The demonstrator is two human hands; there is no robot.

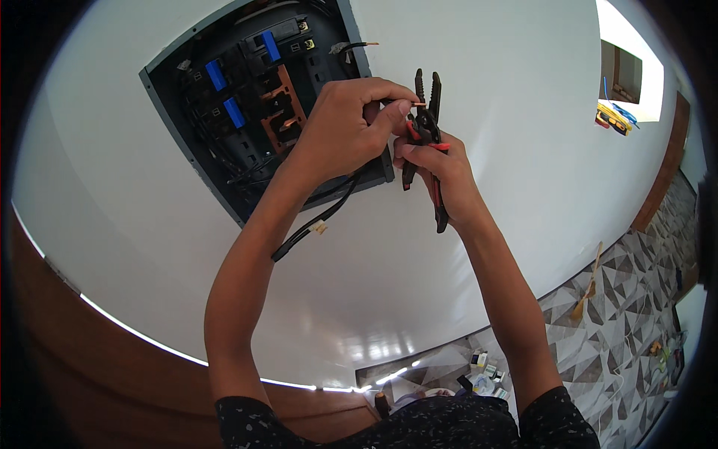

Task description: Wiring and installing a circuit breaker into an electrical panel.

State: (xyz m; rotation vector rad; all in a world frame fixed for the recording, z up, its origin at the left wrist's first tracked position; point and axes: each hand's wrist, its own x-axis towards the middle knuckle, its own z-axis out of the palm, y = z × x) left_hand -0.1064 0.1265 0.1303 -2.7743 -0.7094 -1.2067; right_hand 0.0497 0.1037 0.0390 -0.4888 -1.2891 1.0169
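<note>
My left hand (340, 123) pinches a black wire between thumb and fingertips; its bare copper end (420, 104) lies against the tool in my other hand. In my right hand (452, 165) is a black and red wire stripper (425, 129), its jaws upward and parted, its handles hanging below my fingers. Both hands meet just off the lower right side of a dark grey electrical panel box (179, 135) set in the white wall. Inside the box, copper busbars (301, 105) and blue-fronted parts (234, 113) show. My left hand hides part of the box.
Another stripped black wire (355, 46) sticks out at the box's right edge. Black cables (318, 217) with a pale tag hang below it. Yellow and blue items (617, 118) rest in a wall opening at right. A broom (587, 292) and loose things lie on the patterned floor.
</note>
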